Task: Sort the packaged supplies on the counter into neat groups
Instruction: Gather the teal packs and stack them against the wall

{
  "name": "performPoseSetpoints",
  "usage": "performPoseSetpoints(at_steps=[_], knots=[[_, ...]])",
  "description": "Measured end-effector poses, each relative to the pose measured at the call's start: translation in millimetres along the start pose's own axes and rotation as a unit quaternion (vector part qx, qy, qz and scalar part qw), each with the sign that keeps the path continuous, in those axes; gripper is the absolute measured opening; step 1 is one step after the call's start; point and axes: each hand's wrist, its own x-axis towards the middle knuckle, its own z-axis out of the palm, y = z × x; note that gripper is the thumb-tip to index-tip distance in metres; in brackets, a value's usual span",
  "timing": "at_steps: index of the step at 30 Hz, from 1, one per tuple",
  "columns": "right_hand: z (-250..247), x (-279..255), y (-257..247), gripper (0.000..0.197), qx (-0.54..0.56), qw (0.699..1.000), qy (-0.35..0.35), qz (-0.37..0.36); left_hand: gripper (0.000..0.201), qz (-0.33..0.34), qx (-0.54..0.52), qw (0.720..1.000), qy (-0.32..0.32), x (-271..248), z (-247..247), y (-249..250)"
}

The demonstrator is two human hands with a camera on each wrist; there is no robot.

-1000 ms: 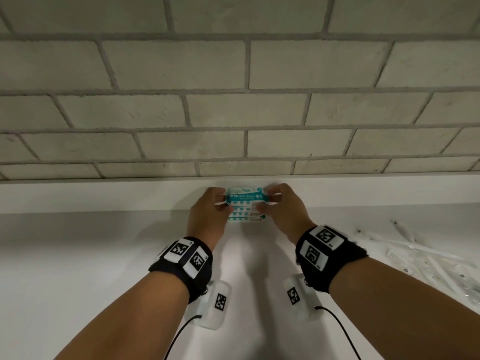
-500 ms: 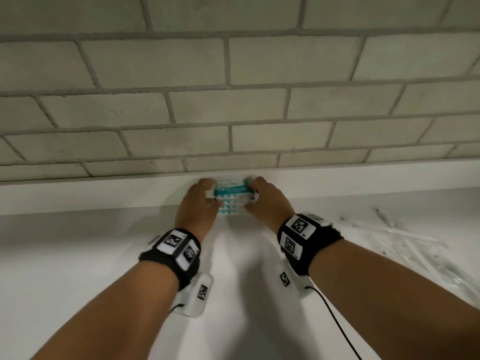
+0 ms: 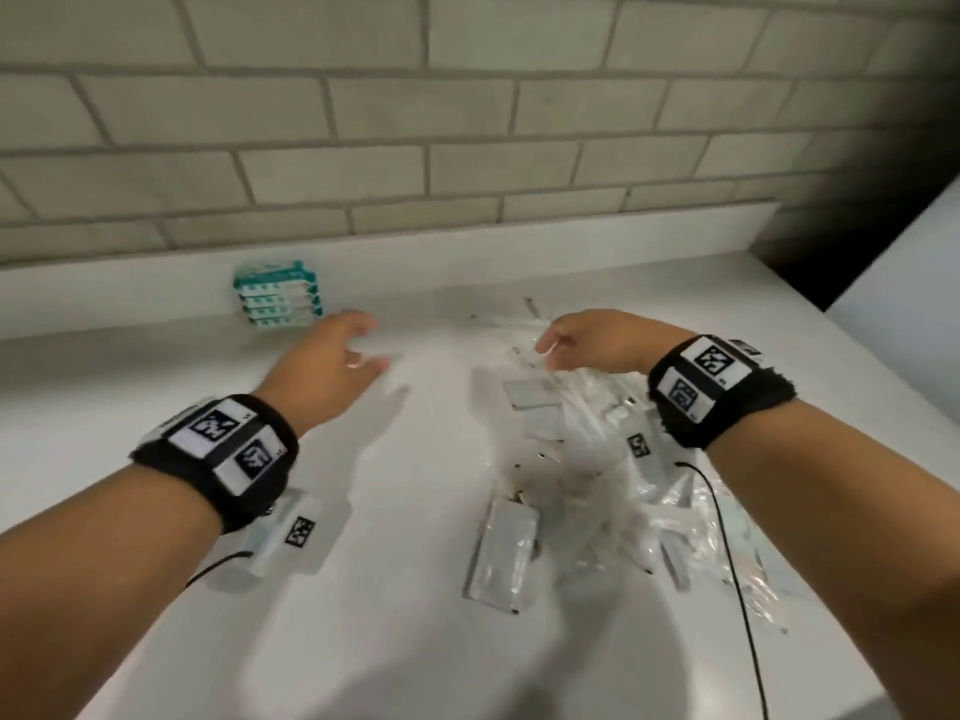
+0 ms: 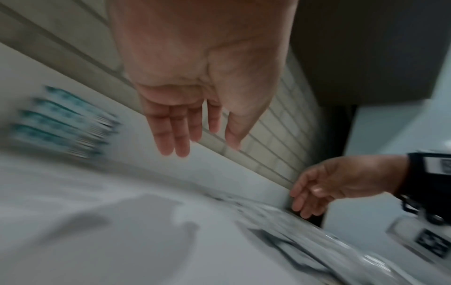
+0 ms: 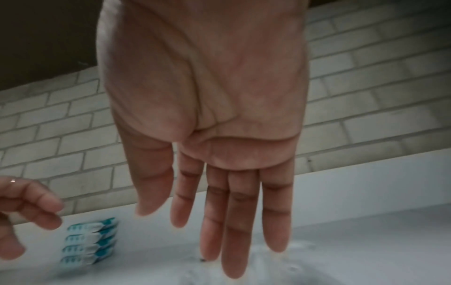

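From the head camera, your left hand (image 3: 332, 366) hangs over the counter (image 3: 156, 407), fingers loose, holding nothing; the teal packet stack (image 3: 277, 296) leans on the backsplash just beyond it. Your right hand (image 3: 597, 340) hovers empty over the clear-wrapped pile (image 3: 587, 459). Left wrist: fingers (image 4: 180, 127) straight, stack blurred off to their left. Right wrist: fingers (image 5: 241, 212) straight, apart, gripping nothing.

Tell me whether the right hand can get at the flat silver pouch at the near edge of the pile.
Probably yes: the right hand is open and empty above the pile, and the silver pouch lies on top, uncovered.
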Motion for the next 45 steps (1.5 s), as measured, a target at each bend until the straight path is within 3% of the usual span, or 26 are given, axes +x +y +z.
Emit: performPoseSetpoints(at_steps=[5,10,14,16,19,21,23,25,26,29,32,34,37,39,41,43,45], knots=[[10,-60,56,0.018,-0.041,0.998,-0.031,0.035,0.032,0.053,0.142,0.979,-0.135,-37,53,64],[31,-101,82,0.035,-0.079,0.987,-0.142,0.000,0.034,0.083,0.167,0.955,-0.230,-62,100,109],[30,-115,109,0.042,-0.016,0.997,-0.065,-0.048,0.052,0.169,0.204,0.910,-0.319,-74,141,153],[29,-118,130,0.044,-0.022,0.998,-0.047,-0.040,0.054,0.168,0.270,0.887,-0.336,-76,157,163],[26,-122,166,0.040,-0.057,0.995,-0.066,-0.036,0.055,0.093,0.279,0.914,-0.278,-78,162,168],[20,-125,190,0.036,-0.046,0.997,-0.022,-0.058,0.060,0.065,0.289,0.928,-0.226,-77,164,169],[14,-128,206,0.030,-0.026,0.997,0.041,-0.066,0.053,0.083,0.309,0.930,-0.183,-73,169,174],[11,-132,209,0.023,-0.030,0.996,0.041,-0.074,0.030,0.130,0.321,0.928,-0.139,-65,178,182],[12,-134,206,0.023,-0.035,0.996,0.011,-0.085,0.022,0.154,0.329,0.922,-0.132,-59,184,188],[29,-138,199,0.037,-0.079,0.985,-0.083,-0.133,0.059,0.184,0.386,0.886,-0.179,-41,204,208],[37,-133,207,0.055,-0.148,0.974,-0.075,-0.156,0.074,0.161,0.460,0.842,-0.232,-26,219,221],[36,-131,213,0.065,-0.197,0.964,-0.067,-0.164,0.069,0.151,0.475,0.837,-0.228,-18,227,223],[43,-132,216,0.070,-0.256,0.943,-0.014,-0.211,0.057,0.141,0.468,0.851,-0.191,-9,234,224],[52,-132,216,0.071,-0.294,0.925,0.003,-0.241,0.061,0.130,0.465,0.858,-0.176,-6,237,221],[53,-132,219,0.067,-0.307,0.919,0.004,-0.249,0.064,0.122,0.429,0.883,-0.145,-5,238,220],[44,-134,224,0.057,-0.260,0.936,0.026,-0.237,0.065,0.115,0.347,0.927,-0.083,-9,235,222],[29,-136,230,0.047,-0.175,0.967,0.035,-0.180,0.054,0.110,0.251,0.962,-0.013,-16,231,231]])
